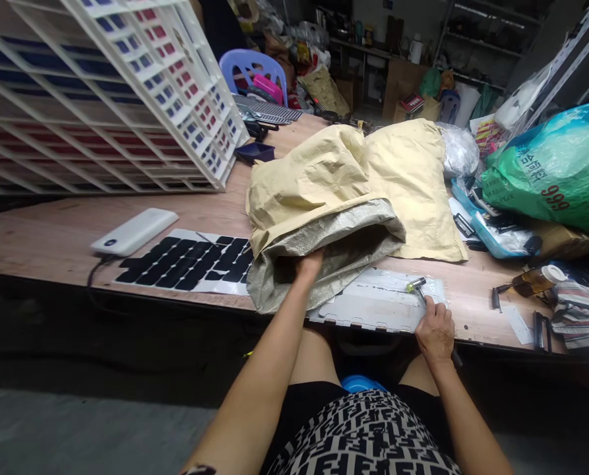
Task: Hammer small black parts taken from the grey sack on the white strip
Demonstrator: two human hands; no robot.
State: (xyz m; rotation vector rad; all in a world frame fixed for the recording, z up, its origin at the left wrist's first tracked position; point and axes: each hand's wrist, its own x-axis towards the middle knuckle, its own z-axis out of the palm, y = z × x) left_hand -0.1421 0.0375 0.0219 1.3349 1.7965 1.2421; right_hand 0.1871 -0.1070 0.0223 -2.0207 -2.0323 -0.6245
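My left hand (pixel 310 264) reaches into the mouth of a yellow woven sack (pixel 318 171), whose grey lining is turned out around the opening. Its fingers are hidden inside, so what they touch cannot be seen. Closed around the handle of a small hammer (pixel 415 284) is my right hand (pixel 435 330), at the table's front edge. The hammer's head, with a yellowish-green face, lies over a pale flat panel (pixel 373 303) with notches along its front. Left of the sack, a white sheet carries rows of black pads (pixel 185 264).
A large white plastic crate (pixel 175 99) stands at the left of the wooden table (pixel 41 231), near a white power bank (pixel 134 231) with a cable. A green bag (pixel 551 171), a blue basket (pixel 506 241) and striped cloth (pixel 584 313) crowd the right. A purple chair (pixel 254 63) stands behind.
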